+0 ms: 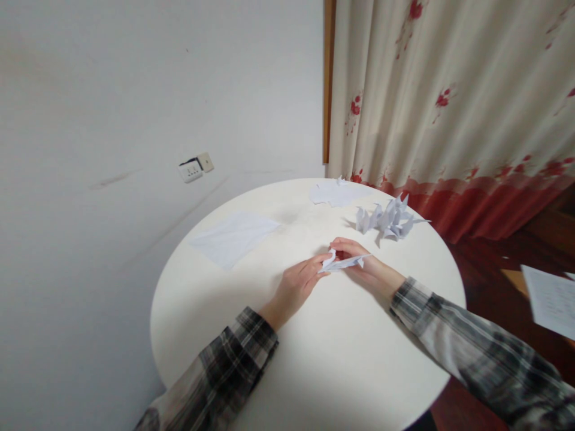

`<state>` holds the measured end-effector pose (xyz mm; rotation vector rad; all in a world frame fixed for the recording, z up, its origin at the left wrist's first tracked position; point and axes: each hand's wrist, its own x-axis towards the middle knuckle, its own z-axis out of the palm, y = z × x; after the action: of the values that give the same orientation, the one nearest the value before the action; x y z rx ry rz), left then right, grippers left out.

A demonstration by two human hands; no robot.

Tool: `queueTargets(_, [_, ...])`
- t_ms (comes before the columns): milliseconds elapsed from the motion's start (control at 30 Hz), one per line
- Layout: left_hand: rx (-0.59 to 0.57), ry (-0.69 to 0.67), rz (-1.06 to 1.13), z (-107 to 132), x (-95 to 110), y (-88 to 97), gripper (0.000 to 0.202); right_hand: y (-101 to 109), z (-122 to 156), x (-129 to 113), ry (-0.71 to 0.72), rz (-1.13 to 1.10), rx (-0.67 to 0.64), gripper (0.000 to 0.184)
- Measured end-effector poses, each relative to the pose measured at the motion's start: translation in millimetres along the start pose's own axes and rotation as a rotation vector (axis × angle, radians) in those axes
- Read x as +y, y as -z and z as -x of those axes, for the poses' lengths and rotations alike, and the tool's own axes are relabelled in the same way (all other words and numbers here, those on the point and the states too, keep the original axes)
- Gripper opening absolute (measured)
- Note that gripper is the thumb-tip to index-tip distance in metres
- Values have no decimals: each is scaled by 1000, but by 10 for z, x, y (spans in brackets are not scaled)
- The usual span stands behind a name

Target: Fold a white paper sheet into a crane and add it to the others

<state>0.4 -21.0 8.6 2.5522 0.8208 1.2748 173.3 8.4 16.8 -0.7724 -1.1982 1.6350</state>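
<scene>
A small white folded paper figure (344, 262) is held low over the round white table (314, 359) between both my hands. My left hand (299, 284) pinches its left end with the fingertips. My right hand (363, 263) grips it from behind, fingers curled round the folds. Both sleeves are grey plaid. Beyond my hands, several finished folded paper figures (389, 218) stand in a cluster on the table.
A flat white sheet (233, 236) lies at the table's left, and crumpled or loose white papers (336, 193) at its far edge. A floral curtain (449, 108) hangs at the right, a wall socket (194, 167) on the wall at the left. Another paper (550, 299) lies at the right edge.
</scene>
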Motion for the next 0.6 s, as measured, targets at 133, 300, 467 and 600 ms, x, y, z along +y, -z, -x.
queueTargets(133, [7, -16, -23, 12, -10, -9, 25, 8, -14, 11, -2, -6, -3, 19])
queueTargets(300, [-40, -29, -53, 52, -55, -31, 27, 18, 3, -16, -16, 42, -24, 18])
queueTargets(467, [-92, -68, -28, 64, -67, -15, 29, 66, -25, -8, -117, 49, -48, 19])
queueTargets(600, [-153, -32, 34, 60, -25, 9, 32, 172, -92, 69, -281, 26, -77, 17])
